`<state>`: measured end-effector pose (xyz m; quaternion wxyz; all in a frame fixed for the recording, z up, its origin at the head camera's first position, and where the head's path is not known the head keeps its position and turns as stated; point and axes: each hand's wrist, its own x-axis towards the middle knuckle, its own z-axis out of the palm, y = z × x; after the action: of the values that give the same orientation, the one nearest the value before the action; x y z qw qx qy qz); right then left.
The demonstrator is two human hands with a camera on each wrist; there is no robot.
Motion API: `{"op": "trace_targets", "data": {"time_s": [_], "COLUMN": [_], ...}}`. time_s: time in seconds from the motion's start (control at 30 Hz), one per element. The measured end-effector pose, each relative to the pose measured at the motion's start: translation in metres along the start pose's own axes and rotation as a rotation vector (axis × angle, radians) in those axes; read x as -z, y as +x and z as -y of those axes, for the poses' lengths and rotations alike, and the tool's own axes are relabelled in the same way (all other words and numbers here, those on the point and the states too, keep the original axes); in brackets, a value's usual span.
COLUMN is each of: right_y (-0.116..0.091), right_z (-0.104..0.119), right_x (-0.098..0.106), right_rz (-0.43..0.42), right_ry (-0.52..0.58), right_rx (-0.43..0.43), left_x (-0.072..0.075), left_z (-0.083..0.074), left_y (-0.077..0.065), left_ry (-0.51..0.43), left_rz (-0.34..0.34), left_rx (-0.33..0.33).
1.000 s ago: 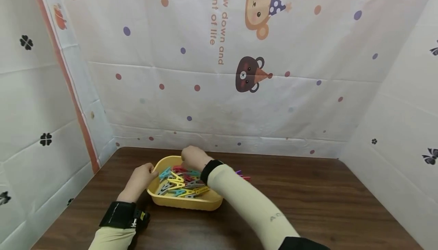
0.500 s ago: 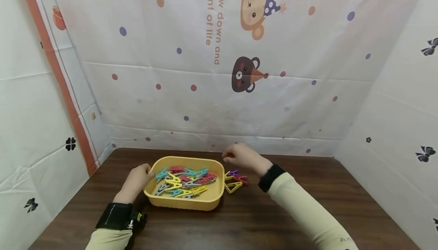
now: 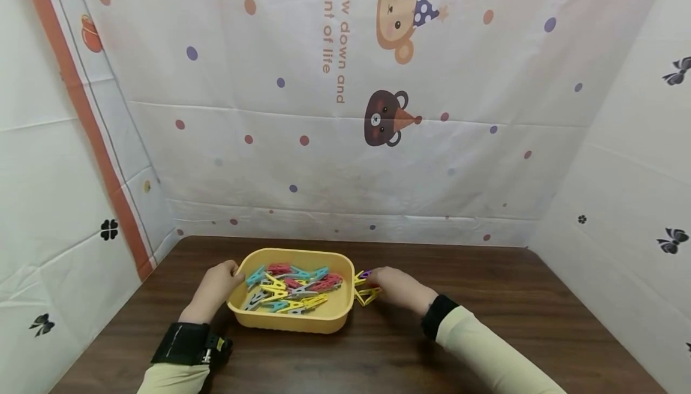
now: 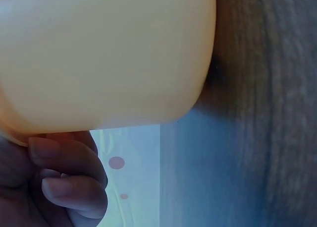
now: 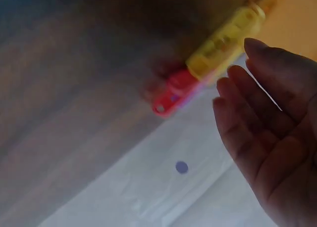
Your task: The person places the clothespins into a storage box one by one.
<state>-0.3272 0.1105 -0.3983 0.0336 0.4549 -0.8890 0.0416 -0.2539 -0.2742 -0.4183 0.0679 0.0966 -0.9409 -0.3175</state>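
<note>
A yellow plastic basket (image 3: 288, 322) sits on the table with several clothespins (image 3: 275, 289) in it, in yellow, red, teal and grey. My left hand (image 3: 216, 289) pinches its left rim, the fingers curled beneath the edge in the left wrist view. To the basket's right lies a small group of loose clothespins; a yellow clothespin (image 3: 369, 296) and a purple clothespin (image 3: 365, 274) show there. My right hand (image 3: 402, 289) is at this group and partly covers it. In the right wrist view its fingers are loosely extended, apart from a red clothespin (image 5: 173, 93).
The brown wood-grain table (image 3: 459, 322) extends to the right and front of the basket. A white patterned sheet (image 3: 302, 160) hangs behind it, and more sheeting stands at both sides.
My right hand has moved from over the basket to the right, then down to the loose clothespins. The left hand stays on the rim.
</note>
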Motion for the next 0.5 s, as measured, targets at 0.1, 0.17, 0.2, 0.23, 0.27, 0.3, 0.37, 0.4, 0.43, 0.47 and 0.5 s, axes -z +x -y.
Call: {"op": "trace_targets", "data": {"time_s": [0.1,0.17,0.2,0.23,0.27,0.3,0.37,0.4,0.43,0.47,0.5], "right_y": [0.0,0.001,0.001,0.001,0.001,0.001,0.0,0.0,-0.001,-0.001,-0.001], "right_z": [0.002,0.002,0.002,0.002,0.002,0.001,0.0,-0.001,-0.001,-0.002,-0.003], "right_x": [-0.006,-0.01,-0.011,-0.012,-0.013,-0.013,-0.013,-0.011,-0.009,-0.005,-0.001], "right_rz": [-0.025,-0.04,-0.043,-0.044,-0.043,-0.046,-0.061,-0.071,-0.087,-0.104,-0.125], "right_ry": [-0.05,-0.075,-0.079,-0.078,-0.076,-0.077,-0.089,-0.095,-0.101,-0.103,-0.101], "right_rx": [0.006,0.002,-0.002,-0.008,-0.017,-0.019,-0.028,-0.037,-0.046,-0.062,-0.079], "left_x": [0.0,0.0,0.0,-0.001,-0.001,-0.001,-0.001,-0.001,-0.001,-0.001,-0.001], "left_z": [0.0,0.0,0.001,0.001,0.001,0.001,0.001,0.001,0.001,0.002,0.002], "left_y": [0.0,-0.001,-0.001,-0.001,0.0,0.0,0.0,0.001,0.001,0.001,0.001], "left_ry": [-0.003,-0.006,-0.007,-0.009,-0.01,-0.01,-0.007,-0.007,-0.007,-0.008,-0.01], "left_rz": [0.002,0.003,0.002,0.002,0.0,-0.003,-0.007,-0.008,-0.008,-0.009,-0.008], "left_rx": [0.0,0.0,-0.001,-0.001,0.001,-0.001,-0.004,-0.006,-0.007,-0.007,-0.006]}}
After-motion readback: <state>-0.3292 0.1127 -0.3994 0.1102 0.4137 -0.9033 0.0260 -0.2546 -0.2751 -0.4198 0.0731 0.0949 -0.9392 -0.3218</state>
